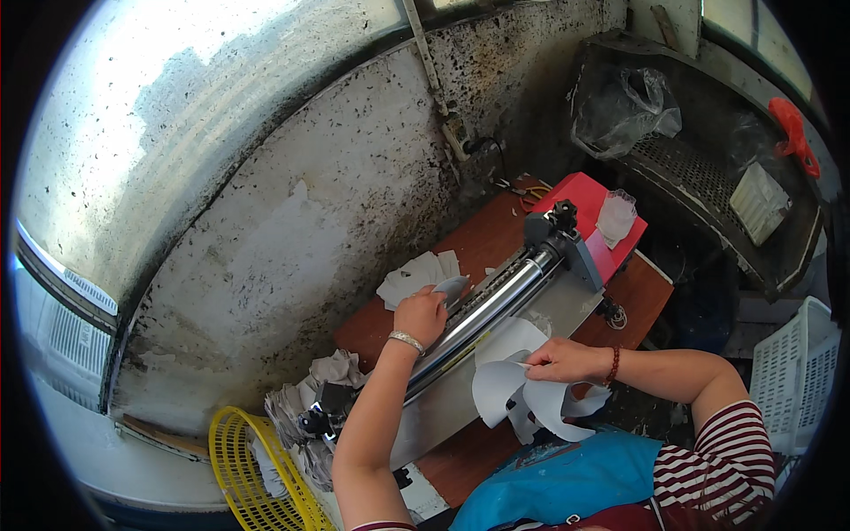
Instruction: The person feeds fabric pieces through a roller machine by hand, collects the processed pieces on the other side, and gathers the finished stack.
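Note:
A roller machine with a long shiny metal roller (482, 310) lies slantwise across the wooden table. My left hand (421, 319) reaches over to its far side, fingers closed on the edge of a small grey-white cut piece (453, 288) beside the roller. On the near side my right hand (567, 360) pinches several curved white cut pieces (500, 389), which fan out and hang over the table's near edge. Another white sheet (509, 338) rests on the metal plate (443, 416) under them. Behind my left hand sits a pile of white pieces (416, 276).
The machine's red end housing (580, 208) carries a clear plastic cup-like item (617, 217). More pieces are heaped at the left end (310, 398), near a yellow basket (243, 469). A stained wall (328, 177) stands behind; a white crate (788, 372) is at right.

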Available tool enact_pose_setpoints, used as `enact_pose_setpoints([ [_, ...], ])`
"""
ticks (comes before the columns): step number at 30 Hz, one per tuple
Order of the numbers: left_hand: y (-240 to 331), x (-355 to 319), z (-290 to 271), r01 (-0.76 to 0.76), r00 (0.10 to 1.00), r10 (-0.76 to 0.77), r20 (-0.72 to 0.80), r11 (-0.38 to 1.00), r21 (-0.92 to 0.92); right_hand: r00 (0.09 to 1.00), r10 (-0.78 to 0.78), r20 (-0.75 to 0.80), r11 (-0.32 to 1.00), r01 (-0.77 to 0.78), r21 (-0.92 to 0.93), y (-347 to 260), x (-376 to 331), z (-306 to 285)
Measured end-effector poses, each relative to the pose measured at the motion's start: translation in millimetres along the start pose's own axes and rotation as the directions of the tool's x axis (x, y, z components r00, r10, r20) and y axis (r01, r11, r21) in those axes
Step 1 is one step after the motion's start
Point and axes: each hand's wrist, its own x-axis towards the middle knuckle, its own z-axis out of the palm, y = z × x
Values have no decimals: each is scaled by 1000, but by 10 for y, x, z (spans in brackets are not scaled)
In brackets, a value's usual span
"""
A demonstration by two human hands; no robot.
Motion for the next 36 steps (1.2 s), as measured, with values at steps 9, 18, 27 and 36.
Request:
enact_pose_setpoints([
  [9, -151, 327, 413, 173, 894, -66, 443, 963, -208, 953, -195, -231, 839, 40, -542, -115, 212, 88],
  [18, -183, 448, 485, 229, 924, -115, 365, 930, -288, 853, -405, -329, 829, 190, -526, -3, 207, 94],
  [27, -242, 446, 113, 291, 932, -354, -76, 857, -425, 998, 46, -44, 960, -32, 279, 207, 194, -54],
  [36, 7, 264, -108, 164, 921, -218, -322, 969, -186, 925, 369, 87, 738, -349, 577, 279, 394, -184],
])
